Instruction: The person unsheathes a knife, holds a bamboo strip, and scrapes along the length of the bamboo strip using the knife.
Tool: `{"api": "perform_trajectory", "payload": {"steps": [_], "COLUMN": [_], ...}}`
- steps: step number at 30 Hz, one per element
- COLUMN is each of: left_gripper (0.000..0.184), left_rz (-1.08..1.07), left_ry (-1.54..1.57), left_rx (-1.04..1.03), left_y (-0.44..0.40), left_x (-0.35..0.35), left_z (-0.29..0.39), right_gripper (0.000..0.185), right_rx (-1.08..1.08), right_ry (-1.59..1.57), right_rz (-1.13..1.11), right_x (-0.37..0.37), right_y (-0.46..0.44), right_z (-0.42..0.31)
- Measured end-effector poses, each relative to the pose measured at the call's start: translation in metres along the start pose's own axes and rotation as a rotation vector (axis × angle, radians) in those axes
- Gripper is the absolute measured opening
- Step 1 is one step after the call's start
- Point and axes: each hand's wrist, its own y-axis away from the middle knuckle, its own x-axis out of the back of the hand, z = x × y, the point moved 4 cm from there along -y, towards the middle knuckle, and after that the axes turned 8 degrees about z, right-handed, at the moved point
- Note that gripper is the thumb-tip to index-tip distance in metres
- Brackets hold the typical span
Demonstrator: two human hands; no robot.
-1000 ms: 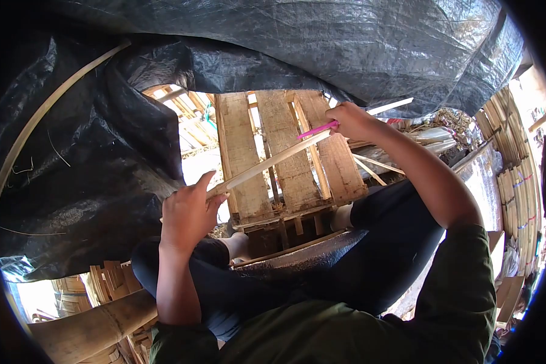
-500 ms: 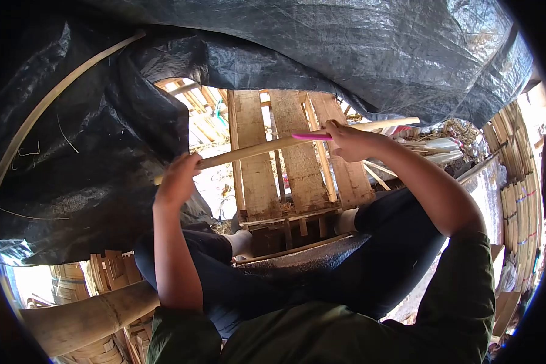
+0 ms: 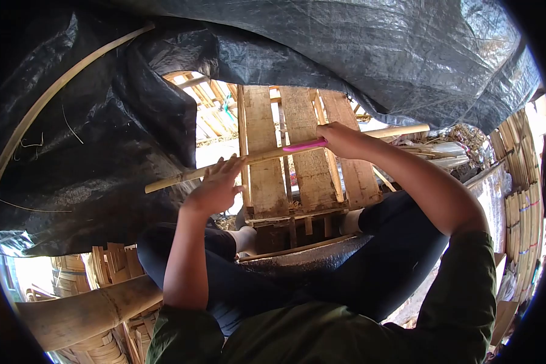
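Note:
A long pale bamboo strip (image 3: 176,179) lies across in front of me, sloping up to the right above the wooden slats. My left hand (image 3: 217,185) rests at the strip's left part, fingers spread and stretched out, thumb apart. The strip's left end sticks out past it. My right hand (image 3: 344,141) is closed on a slim pink knife-like tool (image 3: 303,145), which points left along the strip and seems to touch it. Whether the right fingers also grip the strip is hidden. The strip's right end shows beyond my right wrist.
Wooden slats (image 3: 259,145) form a bench between my legs. Black plastic sheeting (image 3: 370,54) hangs ahead and to the left, with a bent bamboo strip (image 3: 48,94) on it. A thick bamboo pole (image 3: 97,312) is at lower left. Bundled bamboo strips (image 3: 522,224) stand at right.
My left hand has moved right along the bamboo strip and its fingers have spread from a grip. The pink tool has shifted slightly left with my right hand.

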Motion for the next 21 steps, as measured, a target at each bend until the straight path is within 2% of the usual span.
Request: {"api": "perform_trajectory", "payload": {"steps": [1, 5, 7, 8, 9, 11, 12, 15, 17, 19, 21], "left_gripper": [0.06, 0.061, 0.058, 0.045, 0.045, 0.035, 0.034, 0.033, 0.031, 0.028, 0.024], "left_rz": [0.048, 0.079, 0.258, 0.489, 0.493, 0.094, 0.177, 0.145, 0.152, -0.05, -0.097], "left_ry": [-0.049, -0.143, -0.013, 0.214, 0.213, 0.929, 1.037, 1.101, 1.069, 1.125, 1.049], "left_rx": [-0.053, -0.002, 0.005, -0.144, -0.139, 0.249, 0.117, 0.1, 0.178, 0.116, 0.098], "left_y": [0.001, -0.003, -0.006, -0.01, -0.009, -0.006, -0.011, -0.005, -0.001, 0.003, 0.004], "left_x": [-0.009, -0.001, 0.014, 0.018, 0.026, 0.03, 0.016, 0.005, 0.01, 0.009, 0.015], "left_z": [0.002, 0.012, 0.019, 0.02, 0.032, 0.055, 0.054, 0.056, 0.06, 0.066, 0.066], "right_gripper": [0.012, 0.022, 0.026, 0.024, 0.023, 0.026, 0.028, 0.037, 0.041, 0.04, 0.037], "right_rx": [0.003, 0.066, 0.106, 0.164, 0.222, 0.258, 0.288, 0.336, 0.467, 0.564, 0.629], "right_ry": [0.001, 0.031, 0.052, 0.046, 0.04, 0.085, 0.14, 0.188, 0.137, 0.183, 0.442], "right_rz": [-0.005, 0.148, 0.199, 0.19, 0.179, 0.119, 0.171, 0.253, 0.302, 0.314, 0.304], "right_x": [0.002, 0.001, 0.009, 0.013, 0.019, 0.014, 0.017, 0.015, 0.013, 0.014, 0.014], "right_y": [0.002, 0.006, 0.007, 0.011, 0.014, 0.015, 0.019, 0.027, 0.031, 0.034, 0.034], "right_z": [-0.004, -0.006, -0.023, -0.032, -0.047, -0.069, -0.079, -0.096, -0.102, -0.104, -0.105]}}
